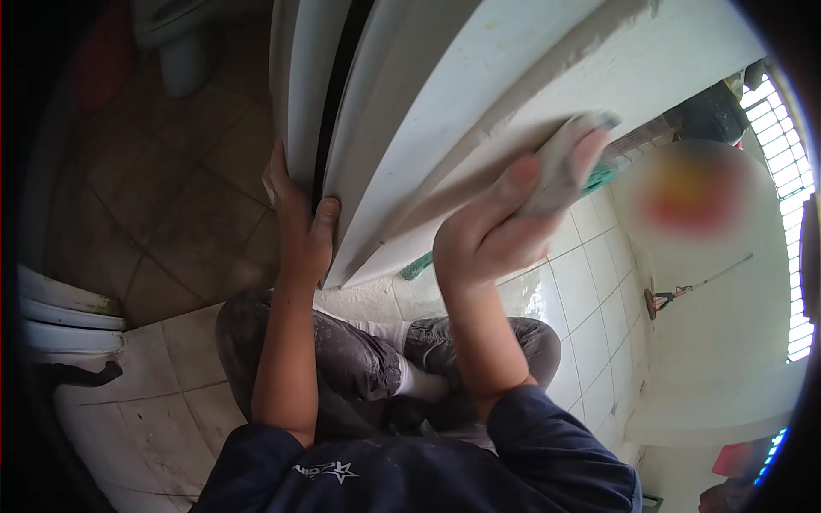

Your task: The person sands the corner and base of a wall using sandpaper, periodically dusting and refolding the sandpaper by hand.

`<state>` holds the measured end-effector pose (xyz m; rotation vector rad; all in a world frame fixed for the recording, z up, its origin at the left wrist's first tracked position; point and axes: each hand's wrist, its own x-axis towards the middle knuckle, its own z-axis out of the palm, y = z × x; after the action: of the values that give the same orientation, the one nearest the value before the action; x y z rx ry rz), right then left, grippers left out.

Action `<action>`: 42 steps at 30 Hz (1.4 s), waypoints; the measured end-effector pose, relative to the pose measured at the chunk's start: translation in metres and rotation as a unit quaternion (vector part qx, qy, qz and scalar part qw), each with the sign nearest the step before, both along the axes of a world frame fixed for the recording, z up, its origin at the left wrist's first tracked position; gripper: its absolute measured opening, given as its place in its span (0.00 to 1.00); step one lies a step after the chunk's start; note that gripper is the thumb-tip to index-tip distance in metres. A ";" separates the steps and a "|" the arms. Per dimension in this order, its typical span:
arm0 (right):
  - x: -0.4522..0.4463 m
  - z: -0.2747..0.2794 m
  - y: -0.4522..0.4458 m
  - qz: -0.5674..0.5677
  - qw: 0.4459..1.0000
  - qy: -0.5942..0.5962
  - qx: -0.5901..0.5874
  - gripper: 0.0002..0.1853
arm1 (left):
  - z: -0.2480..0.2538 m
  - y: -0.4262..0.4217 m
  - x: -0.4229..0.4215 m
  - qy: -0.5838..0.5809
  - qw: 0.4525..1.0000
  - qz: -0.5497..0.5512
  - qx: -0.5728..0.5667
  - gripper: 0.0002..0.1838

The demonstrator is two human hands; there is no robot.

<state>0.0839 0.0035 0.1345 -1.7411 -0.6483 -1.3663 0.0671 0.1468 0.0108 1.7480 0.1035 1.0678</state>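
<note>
A white door (492, 81) with raised moulding and a black strip along its edge stands upright in front of me. My left hand (299, 218) grips that edge low down, its fingers on the far side and its thumb on the near side. In my right hand (492, 218) is a dusty pale grey block (560, 162), held between thumb and fingers close against the door's face. Motion blurs this hand, so I cannot tell whether the block touches the door.
My crossed legs (359, 350) rest on the tiled floor (192, 368). White buckets (68, 321) are stacked at the left, and a toilet (184, 51) stands beyond the doorway. Something green (416, 266) lies by the door's foot. A pale wall (718, 333) with a barred window (782, 128) is at the right.
</note>
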 end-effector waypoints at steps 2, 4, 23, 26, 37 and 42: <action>-0.002 -0.040 -0.009 -0.031 0.997 -0.035 -0.057 0.25 | -0.001 0.000 -0.002 0.005 1.000 0.003 0.006 0.60; -0.014 -0.113 -0.022 0.047 0.994 0.022 -0.098 0.23 | -0.001 0.000 -0.001 0.009 1.000 0.002 0.008 0.59; 0.030 -0.016 -0.011 0.000 0.984 -0.165 -0.072 0.23 | -0.001 0.000 -0.002 0.000 1.000 -0.011 0.005 0.60; 0.021 0.039 -0.006 -0.040 0.992 -0.117 -0.037 0.23 | -0.003 0.002 0.004 -0.010 1.000 -0.002 0.006 0.61; 0.016 -0.033 -0.017 -0.023 0.992 -0.092 -0.081 0.26 | 0.001 0.002 -0.002 0.016 1.000 0.003 0.000 0.62; 0.031 0.006 -0.024 0.002 0.993 -0.100 -0.059 0.24 | 0.001 0.002 -0.002 0.009 1.000 -0.004 -0.001 0.62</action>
<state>0.1153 -0.0204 0.1402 -1.7058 -0.8581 -1.5408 0.0647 0.1493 0.0114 1.7554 0.1083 1.0467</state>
